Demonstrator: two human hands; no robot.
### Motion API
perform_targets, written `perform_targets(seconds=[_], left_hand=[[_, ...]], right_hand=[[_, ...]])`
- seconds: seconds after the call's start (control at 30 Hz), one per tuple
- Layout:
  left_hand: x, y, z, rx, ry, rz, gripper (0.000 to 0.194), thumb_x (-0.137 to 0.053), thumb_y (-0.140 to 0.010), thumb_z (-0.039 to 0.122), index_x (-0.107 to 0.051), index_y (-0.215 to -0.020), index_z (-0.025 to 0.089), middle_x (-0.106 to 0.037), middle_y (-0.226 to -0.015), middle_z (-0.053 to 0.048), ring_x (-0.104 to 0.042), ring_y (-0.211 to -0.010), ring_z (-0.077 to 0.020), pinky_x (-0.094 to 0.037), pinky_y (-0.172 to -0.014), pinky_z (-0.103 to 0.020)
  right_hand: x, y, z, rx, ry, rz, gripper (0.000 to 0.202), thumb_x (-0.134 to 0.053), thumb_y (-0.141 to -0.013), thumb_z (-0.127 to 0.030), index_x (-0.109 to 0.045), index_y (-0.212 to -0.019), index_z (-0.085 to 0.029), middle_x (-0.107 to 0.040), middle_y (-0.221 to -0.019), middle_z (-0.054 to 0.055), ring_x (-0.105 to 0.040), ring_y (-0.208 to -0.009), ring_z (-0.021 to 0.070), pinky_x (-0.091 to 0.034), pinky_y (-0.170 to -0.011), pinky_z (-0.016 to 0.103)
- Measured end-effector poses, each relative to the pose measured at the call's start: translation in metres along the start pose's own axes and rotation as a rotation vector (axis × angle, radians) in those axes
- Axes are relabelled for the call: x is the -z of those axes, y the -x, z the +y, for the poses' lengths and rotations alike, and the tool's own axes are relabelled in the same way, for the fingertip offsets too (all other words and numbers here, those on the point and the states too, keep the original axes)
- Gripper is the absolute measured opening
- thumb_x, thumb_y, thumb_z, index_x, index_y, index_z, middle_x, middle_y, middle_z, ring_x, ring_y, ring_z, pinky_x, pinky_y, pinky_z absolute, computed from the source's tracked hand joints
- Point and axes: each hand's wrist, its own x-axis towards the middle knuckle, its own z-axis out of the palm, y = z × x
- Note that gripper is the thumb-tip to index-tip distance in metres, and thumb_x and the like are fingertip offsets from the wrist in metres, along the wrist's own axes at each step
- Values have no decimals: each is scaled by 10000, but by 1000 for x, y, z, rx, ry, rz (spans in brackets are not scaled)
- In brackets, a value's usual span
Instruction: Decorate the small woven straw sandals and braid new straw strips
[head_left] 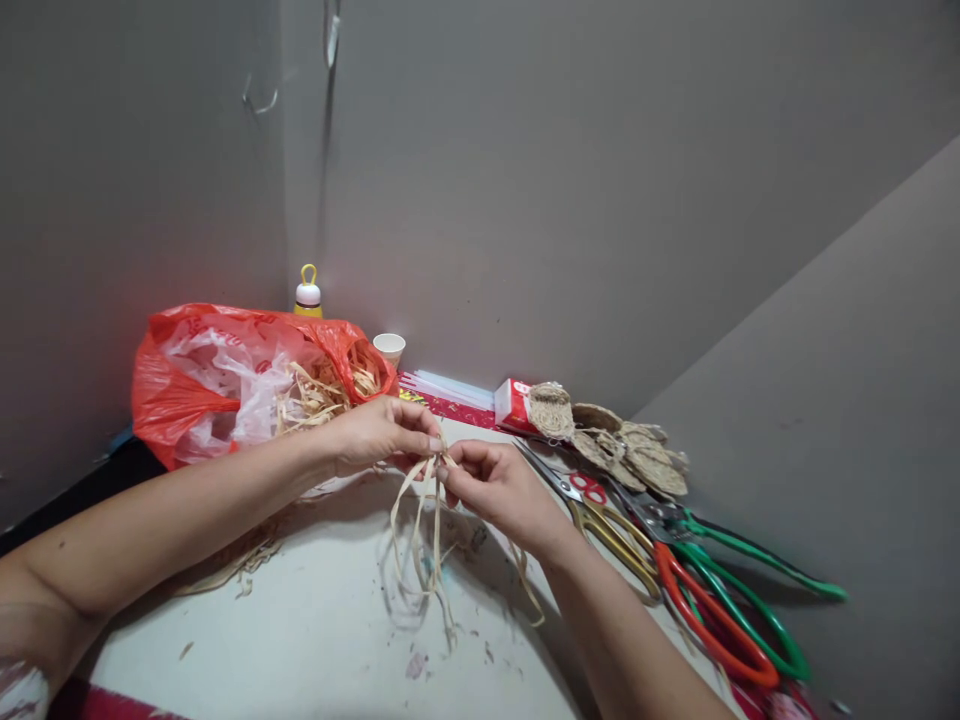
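Both hands meet above the middle of the white table (330,640). My left hand (386,432) pinches a small bunch of pale raffia strands (420,525) between thumb and fingers. From the other side my right hand (491,485) closes thumb and fingertips on the same strands, close to the left thumb. Several loose ends hang below the fingers toward the tabletop, and one longer strand dangles beneath the right wrist. The point where the strands come together is partly covered by my fingertips.
Behind my left arm lies a red plastic bag (187,400) of raffia. A paper cup (389,347) and a yellow-topped bottle (308,292) stand behind. At right are gold-handled scissors (619,540), red-handled shears (712,625), green-handled cutters (765,560) and woven pieces (637,455).
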Motion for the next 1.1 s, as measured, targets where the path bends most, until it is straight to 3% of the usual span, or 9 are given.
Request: perform_targets(seconds=[0.2,0.47,0.63,0.8,1.1], left_hand=[[-2,0,-1,16,-54,-18,319,-785,-648,361,-571,-744,144,-634,-597,2,-576,-512,-93,-432,-533,-213],[-5,-1,-1,45,-59,29,330,-780,-641,352,-546,-738,141,-668,-633,-24,-576,-495,-87,-443,-510,-202],[-2,-3,-5,-78,-16,106,336,-786,-630,352,-540,-727,145,-661,-607,-20,-577,-486,-93,-430,-494,-198],[-2,-4,-6,-156,16,175,347,-800,-612,338,-540,-740,146,-689,-667,-37,-586,-503,-97,-438,-507,-210],[-9,1,-1,-200,-4,237,310,-798,-618,312,-567,-718,131,-660,-626,-1,-523,-439,-59,-386,-459,-186]], right_hand=[[-2,0,3,122,189,32,195,-548,-770,-263,-598,-616,-154,-479,-534,-35,-352,-505,87,-284,-488,217],[-3,0,9,231,352,68,227,-532,-812,-232,-622,-613,-169,-356,-519,-56,-288,-505,92,-241,-482,228],[2,1,2,200,342,167,128,-583,-799,-293,-630,-791,-175,-442,-528,-51,-373,-490,106,-294,-488,229],[-1,4,0,251,314,231,213,-544,-832,-317,-593,-673,-186,-556,-552,-6,-477,-505,124,-360,-513,240],[-7,7,6,396,468,297,167,-522,-842,-214,-590,-690,-197,-562,-551,-11,-468,-480,114,-342,-507,234]])
